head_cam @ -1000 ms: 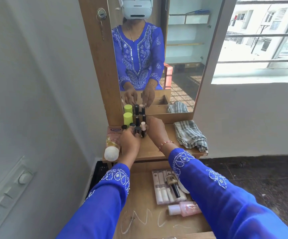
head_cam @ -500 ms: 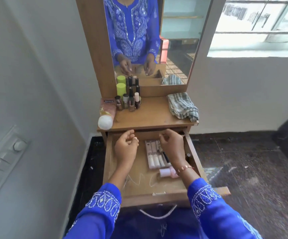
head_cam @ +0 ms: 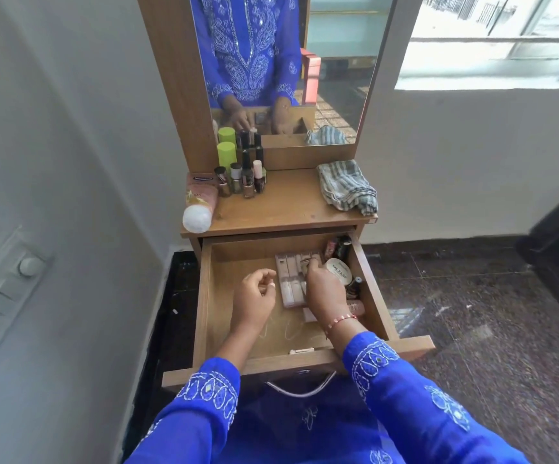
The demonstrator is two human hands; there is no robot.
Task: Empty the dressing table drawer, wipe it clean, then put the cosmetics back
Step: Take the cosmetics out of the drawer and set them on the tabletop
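White walls and a dark stone floor frame the desk (head_cam: pixel 281 209), its drawer (head_cam: pixel 376 296) pulled out beneath. Head view: the right hand (head_cam: pixel 325 289) reaches into the drawer's far right part, fingers curled down onto the tube pack (head_cam: pixel 289 283), the grip closing on something at its far end, just what I cannot tell. That pack runs lengthwise front to back, directly under and ahead of this hand, so the right is nearer. Left hand (head_cam: pixel 256 294) hovers over bare drawer floor just left of the pack, loosely curled, holding nothing. A round jar (head_cam: pixel 338 271) and bottles sit right of the pack. Cloth (head_cam: pixel 348 187) waits on the desk above.
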